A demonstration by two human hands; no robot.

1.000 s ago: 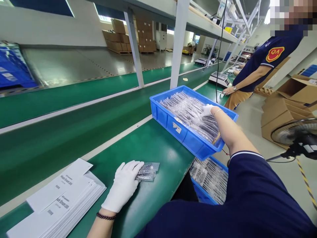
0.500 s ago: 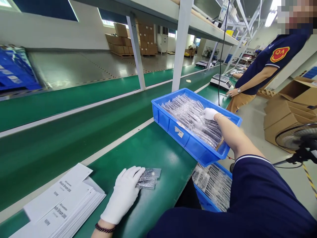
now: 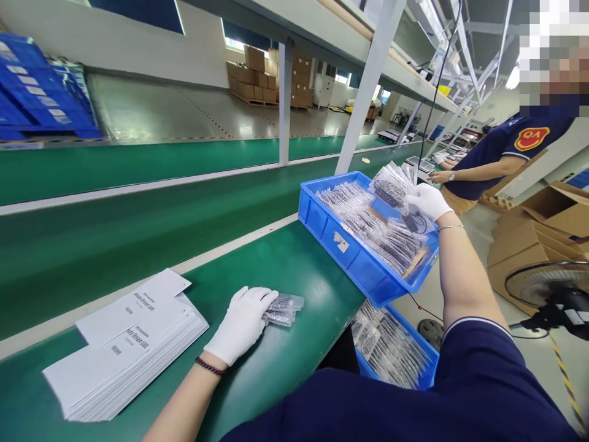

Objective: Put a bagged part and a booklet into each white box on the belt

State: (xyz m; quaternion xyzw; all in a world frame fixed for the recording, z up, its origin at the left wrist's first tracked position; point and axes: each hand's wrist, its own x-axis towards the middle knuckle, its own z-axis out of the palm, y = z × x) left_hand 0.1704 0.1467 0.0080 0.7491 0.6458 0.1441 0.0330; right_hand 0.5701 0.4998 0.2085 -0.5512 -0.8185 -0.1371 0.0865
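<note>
My left hand [image 3: 242, 322], in a white glove, rests on the green table [image 3: 285, 270] with its fingers curled over a small pile of clear plastic packets [image 3: 284, 309]. My right hand [image 3: 429, 199], also gloved, is raised above the blue bin [image 3: 363, 261] and grips a bunch of clear packets [image 3: 391, 183] lifted out of it. The bin is full of the same packets and overhangs the table's right edge.
A stack of white printed cards [image 3: 124, 344] lies at the left of the table. A second blue bin of packets [image 3: 396, 350] sits low beside my lap. A person in a dark shirt [image 3: 501, 153] works further along the line. Cardboard boxes [image 3: 547, 227] and a fan [image 3: 552, 294] stand at right.
My right hand has risen out of the bin with a bunch of packets. My left hand stays on the small pile. The camera view has shifted.
</note>
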